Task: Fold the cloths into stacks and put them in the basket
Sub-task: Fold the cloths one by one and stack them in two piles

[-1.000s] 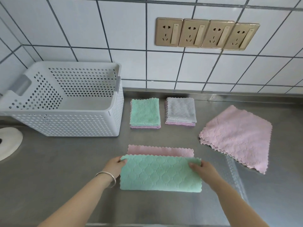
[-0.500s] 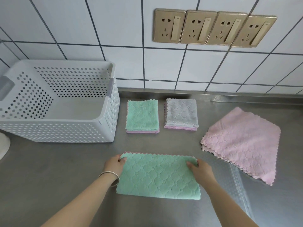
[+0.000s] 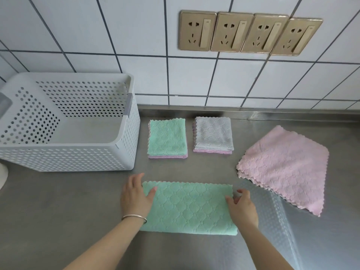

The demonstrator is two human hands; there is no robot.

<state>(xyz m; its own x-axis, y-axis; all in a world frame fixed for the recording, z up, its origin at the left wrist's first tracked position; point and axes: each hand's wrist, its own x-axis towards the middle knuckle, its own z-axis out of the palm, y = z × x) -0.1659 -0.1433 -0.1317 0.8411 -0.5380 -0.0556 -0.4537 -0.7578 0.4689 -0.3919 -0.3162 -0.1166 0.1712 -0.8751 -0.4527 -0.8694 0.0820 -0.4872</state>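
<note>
From the head view, a green cloth (image 3: 188, 208) folded in half is seen flat on the steel counter (image 3: 58, 211). The left hand (image 3: 135, 193) is laid open on its left edge; the right hand (image 3: 242, 206) is loosely spread at its right edge, apparently gripping nothing. The basket (image 3: 124, 145) stands behind-left.

The cloth under the hands (image 3: 189, 208) is showing mint green with a quilted lattice of rounded diamonds and a scalloped edge. The left folded stack (image 3: 167, 138) is showing the same mint green on top, with a lilac-pink layer peeking out along its near edge. The right folded stack (image 3: 213, 134) is showing pale grey on top with the same lattice, over pink layers at the bottom. The spread pile of cloths (image 3: 286, 168) is showing soft pink with the lattice and wavy borders. The basket (image 3: 68, 158) is showing light grey, dotted all over with round holes. The counter (image 3: 58, 211) is gleaming dull steel grey. The wall tiles (image 3: 136, 36) are showing white with dark grout lines, and the sockets (image 3: 249, 33) are glinting brushed gold. The bracelet (image 3: 134, 217) is shining silver.
</note>
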